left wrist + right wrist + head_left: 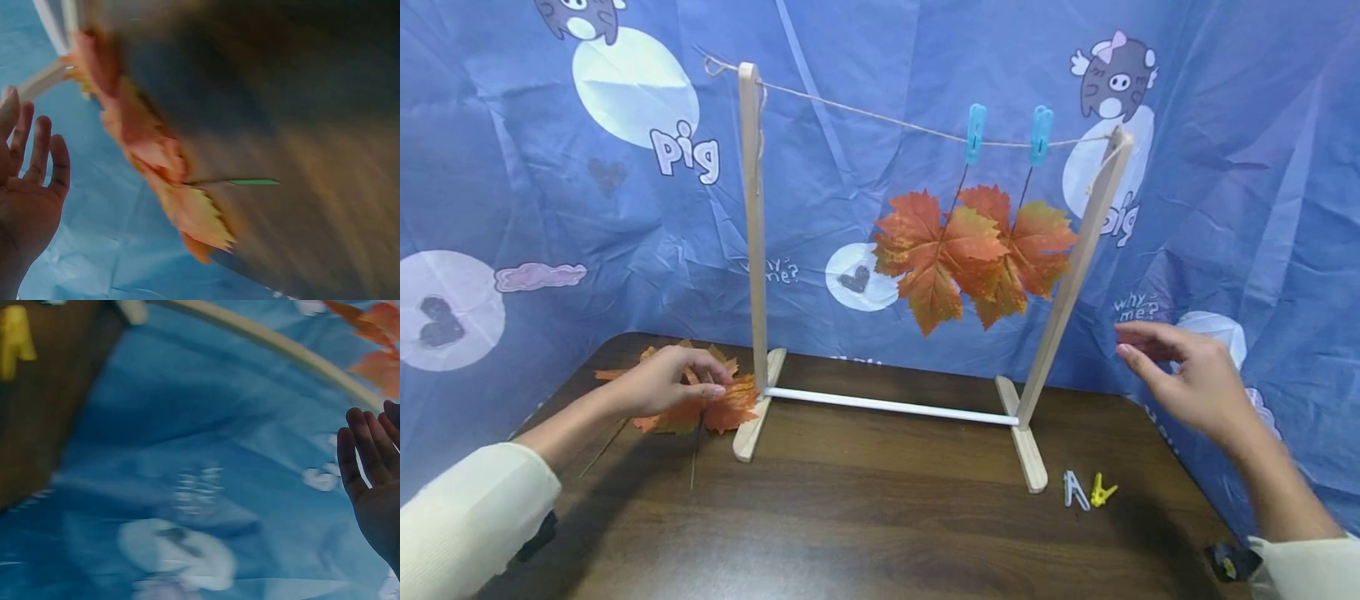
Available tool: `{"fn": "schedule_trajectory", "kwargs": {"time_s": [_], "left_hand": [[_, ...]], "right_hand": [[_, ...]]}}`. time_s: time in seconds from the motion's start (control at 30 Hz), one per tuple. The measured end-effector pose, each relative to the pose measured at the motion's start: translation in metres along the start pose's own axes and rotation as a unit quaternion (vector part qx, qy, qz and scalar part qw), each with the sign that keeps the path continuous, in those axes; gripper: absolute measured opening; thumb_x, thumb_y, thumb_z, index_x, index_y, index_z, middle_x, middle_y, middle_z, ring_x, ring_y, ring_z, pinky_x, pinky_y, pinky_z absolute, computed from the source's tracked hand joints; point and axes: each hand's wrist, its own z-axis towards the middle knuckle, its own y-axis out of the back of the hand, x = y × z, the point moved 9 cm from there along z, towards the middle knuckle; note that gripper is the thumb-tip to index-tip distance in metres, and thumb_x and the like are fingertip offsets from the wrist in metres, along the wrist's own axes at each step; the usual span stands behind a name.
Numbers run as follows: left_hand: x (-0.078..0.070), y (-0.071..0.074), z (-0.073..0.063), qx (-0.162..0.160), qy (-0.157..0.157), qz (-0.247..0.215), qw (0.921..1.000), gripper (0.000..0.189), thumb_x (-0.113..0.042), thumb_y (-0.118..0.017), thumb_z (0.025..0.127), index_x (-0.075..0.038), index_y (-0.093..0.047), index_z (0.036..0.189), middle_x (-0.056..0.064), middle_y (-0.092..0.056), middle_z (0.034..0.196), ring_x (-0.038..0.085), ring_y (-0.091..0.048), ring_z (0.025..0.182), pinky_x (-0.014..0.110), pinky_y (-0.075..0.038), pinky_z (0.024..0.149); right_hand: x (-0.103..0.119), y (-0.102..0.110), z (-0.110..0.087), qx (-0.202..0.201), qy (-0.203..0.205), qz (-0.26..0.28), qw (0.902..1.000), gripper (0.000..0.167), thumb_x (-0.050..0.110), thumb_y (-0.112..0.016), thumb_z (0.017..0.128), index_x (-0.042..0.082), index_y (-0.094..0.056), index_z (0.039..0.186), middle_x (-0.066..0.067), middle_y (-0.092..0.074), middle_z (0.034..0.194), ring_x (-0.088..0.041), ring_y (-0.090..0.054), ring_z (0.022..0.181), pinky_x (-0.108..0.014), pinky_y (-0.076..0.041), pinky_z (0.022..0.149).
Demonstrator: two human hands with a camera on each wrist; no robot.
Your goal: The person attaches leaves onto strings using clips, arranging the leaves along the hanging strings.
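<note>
In the head view my left hand (673, 382) is over the orange artificial maple leaves (730, 408) lying at the table's left, its fingers relaxed and holding nothing. The left wrist view shows that hand (31, 181) with fingers apart, beside the leaves (150, 144). My right hand (1198, 379) hovers in the air to the right of the wooden stand (1075, 283), loosely bent and without anything in it. Two more maple leaves (936, 250) hang by their stems from a string (865, 110), each held by a blue clothespin (975, 133).
On the brown table (865, 517), a pale grey clothespin (1075, 490) and a yellow clothespin (1102, 490) lie right of the stand's foot (1022, 442). A white crossbar (887, 406) joins the stand's two posts low down. Blue patterned cloth (865, 50) surrounds the table behind.
</note>
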Motion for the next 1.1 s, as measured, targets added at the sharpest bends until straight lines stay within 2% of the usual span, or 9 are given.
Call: {"fn": "schedule_trajectory", "kwargs": {"time_s": [0.07, 0.2, 0.37, 0.47, 0.6, 0.77, 0.97, 1.03, 1.1], "left_hand": [[0.006, -0.008, -0.006, 0.028, -0.009, -0.007, 0.9996, 0.013, -0.017, -0.077, 0.092, -0.012, -0.076, 0.104, -0.001, -0.073, 0.101, 0.012, -0.065, 0.087, 0.031, -0.053, 0.073], [0.013, -0.024, -0.018, 0.073, -0.045, -0.018, 0.9961, 0.014, -0.012, -0.078, 0.090, -0.010, -0.077, 0.104, -0.001, -0.069, 0.099, 0.012, -0.060, 0.085, 0.032, -0.051, 0.072], [0.013, -0.034, -0.028, 0.088, -0.089, 0.001, 0.9922, 0.018, -0.009, -0.081, 0.086, -0.011, -0.077, 0.102, 0.001, -0.067, 0.102, 0.012, -0.058, 0.084, 0.032, -0.050, 0.071], [0.013, -0.040, -0.031, 0.100, -0.087, 0.013, 0.9912, 0.018, -0.010, -0.081, 0.086, -0.013, -0.077, 0.103, 0.004, -0.066, 0.109, 0.013, -0.059, 0.089, 0.032, -0.051, 0.074], [0.014, -0.045, -0.030, 0.098, -0.084, 0.028, 0.9912, 0.015, -0.015, -0.082, 0.086, -0.016, -0.078, 0.100, 0.007, -0.065, 0.114, 0.017, -0.061, 0.100, 0.035, -0.053, 0.082], [0.012, -0.047, -0.030, 0.100, -0.103, 0.024, 0.9894, 0.017, -0.012, -0.085, 0.080, -0.016, -0.077, 0.094, 0.003, -0.064, 0.107, 0.013, -0.060, 0.096, 0.033, -0.051, 0.080], [0.012, -0.047, -0.031, 0.120, -0.105, 0.008, 0.9871, 0.019, -0.009, -0.086, 0.077, -0.015, -0.075, 0.090, -0.004, -0.065, 0.097, 0.009, -0.058, 0.089, 0.032, -0.049, 0.075], [0.012, -0.047, -0.030, 0.128, -0.099, 0.013, 0.9868, 0.017, -0.012, -0.086, 0.078, -0.017, -0.074, 0.088, -0.006, -0.063, 0.096, 0.009, -0.058, 0.087, 0.032, -0.049, 0.074], [0.013, -0.048, -0.029, 0.136, -0.090, 0.018, 0.9864, 0.017, -0.014, -0.087, 0.078, -0.018, -0.073, 0.086, -0.008, -0.061, 0.094, 0.009, -0.056, 0.085, 0.032, -0.048, 0.073]], "right_hand": [[-0.015, -0.013, -0.013, 0.021, -0.018, 0.000, 0.9996, 0.025, -0.003, -0.078, 0.086, 0.004, -0.076, 0.110, -0.010, -0.077, 0.089, 0.018, -0.059, 0.079, -0.006, -0.046, 0.067], [-0.043, -0.041, -0.042, 0.073, -0.045, -0.009, 0.9963, 0.022, 0.001, -0.078, 0.087, 0.005, -0.076, 0.108, -0.004, -0.076, 0.084, 0.008, -0.060, 0.070, -0.010, -0.046, 0.060], [-0.073, -0.071, -0.078, 0.128, -0.072, -0.007, 0.9891, 0.018, 0.003, -0.079, 0.087, 0.004, -0.075, 0.105, 0.003, -0.074, 0.081, 0.005, -0.058, 0.067, -0.018, -0.046, 0.057], [-0.090, -0.088, -0.100, 0.173, -0.096, -0.010, 0.9803, 0.017, 0.008, -0.079, 0.089, 0.002, -0.074, 0.104, 0.005, -0.073, 0.081, 0.004, -0.059, 0.069, -0.025, -0.049, 0.059], [-0.110, -0.105, -0.128, 0.240, -0.139, -0.016, 0.9608, 0.025, 0.019, -0.077, 0.093, -0.001, -0.073, 0.109, 0.003, -0.073, 0.085, -0.003, -0.063, 0.073, -0.031, -0.052, 0.063], [-0.134, -0.113, -0.157, 0.287, -0.205, -0.022, 0.9354, 0.035, 0.032, -0.073, 0.096, -0.001, -0.072, 0.108, -0.001, -0.072, 0.086, -0.012, -0.064, 0.073, -0.032, -0.051, 0.063], [-0.149, -0.125, -0.184, 0.317, -0.322, 0.074, 0.8891, 0.043, 0.036, -0.070, 0.099, -0.004, -0.066, 0.113, -0.003, -0.064, 0.079, -0.015, -0.062, 0.064, -0.030, -0.055, 0.055], [-0.150, -0.128, -0.187, 0.314, -0.345, 0.092, 0.8799, 0.046, 0.036, -0.070, 0.099, -0.007, -0.064, 0.116, -0.005, -0.065, 0.080, -0.017, -0.063, 0.066, -0.031, -0.057, 0.056], [-0.151, -0.131, -0.188, 0.311, -0.356, 0.093, 0.8764, 0.048, 0.037, -0.071, 0.098, -0.007, -0.064, 0.115, -0.005, -0.065, 0.080, -0.018, -0.063, 0.067, -0.032, -0.057, 0.056]]}}
